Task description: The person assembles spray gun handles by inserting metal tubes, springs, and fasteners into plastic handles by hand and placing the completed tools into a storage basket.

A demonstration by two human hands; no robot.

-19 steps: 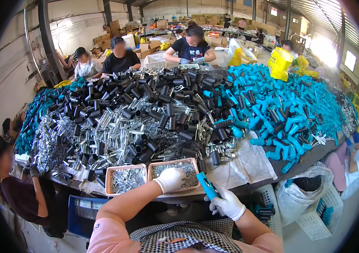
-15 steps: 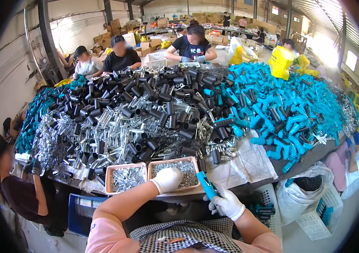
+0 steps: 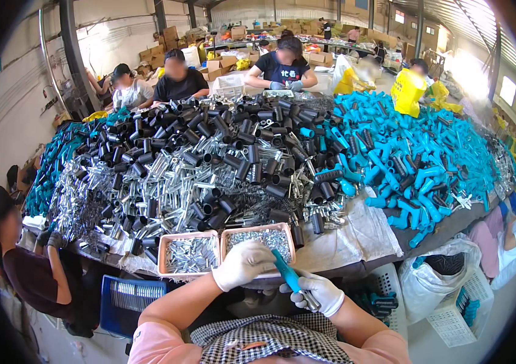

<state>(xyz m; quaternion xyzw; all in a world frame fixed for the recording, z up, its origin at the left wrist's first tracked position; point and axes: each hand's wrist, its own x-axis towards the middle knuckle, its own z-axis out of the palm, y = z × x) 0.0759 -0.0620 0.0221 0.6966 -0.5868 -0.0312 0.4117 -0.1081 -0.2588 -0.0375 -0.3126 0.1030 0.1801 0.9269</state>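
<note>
A teal plastic tool handle lies slanted in my gloved right hand, which is closed around its lower part. Bare metal rods stick out of the handle's near end. My gloved left hand is closed in a pinch right beside the handle's far end; whatever its fingertips hold is too small to make out. Just beyond my left hand are two pink trays: the left tray holds silvery metal pins, and the right tray holds small metal parts.
A big heap of black tubes, metal rods and teal handles covers the table. A blue crate stands at lower left. White crates and a plastic sack are at lower right. Several people work around the table.
My left hand has come out of the right tray and moved to the far end of the teal handle. My right hand has shifted slightly left with the handle.
</note>
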